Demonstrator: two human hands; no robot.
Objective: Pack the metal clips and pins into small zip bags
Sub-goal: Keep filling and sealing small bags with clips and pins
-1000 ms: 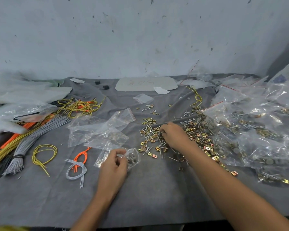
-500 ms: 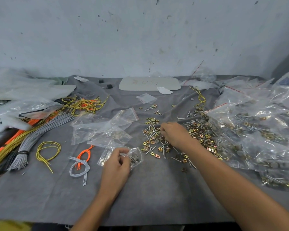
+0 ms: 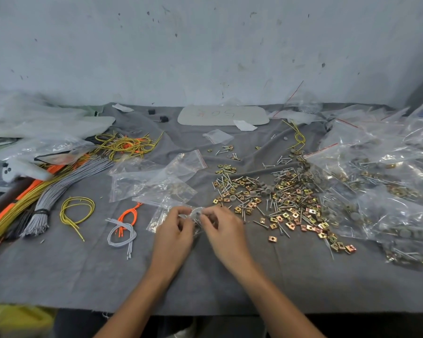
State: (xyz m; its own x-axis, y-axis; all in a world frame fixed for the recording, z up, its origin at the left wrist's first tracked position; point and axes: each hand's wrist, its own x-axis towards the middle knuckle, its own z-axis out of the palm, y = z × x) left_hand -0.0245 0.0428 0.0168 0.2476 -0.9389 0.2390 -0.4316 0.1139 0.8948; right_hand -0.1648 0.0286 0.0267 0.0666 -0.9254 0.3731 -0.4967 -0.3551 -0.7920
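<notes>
Grey cloth [image 3: 83, 276], left hand [image 3: 175, 236] and right hand [image 3: 224, 231] pinching small zip bag [image 3: 196, 212] between them, clips and pins [image 3: 286, 198] lying right of bag.

I am pinching a small clear zip bag [image 3: 196, 214] between my left hand [image 3: 174, 231] and right hand [image 3: 224, 230], just left of the loose pile of brass clips and steel pins [image 3: 279, 198].

On the table [image 3: 205, 284], the heap of loose clips and pins [image 3: 279, 198] lies right of the centre. Filled bags [image 3: 376, 186] lie further right, empty bags [image 3: 154, 179] left of the heap, cable bundles [image 3: 59, 186] at the far left. Before the empty bags, the left hand [image 3: 174, 235] and the right hand [image 3: 225, 232] pinch a small bag [image 3: 195, 212].
</notes>
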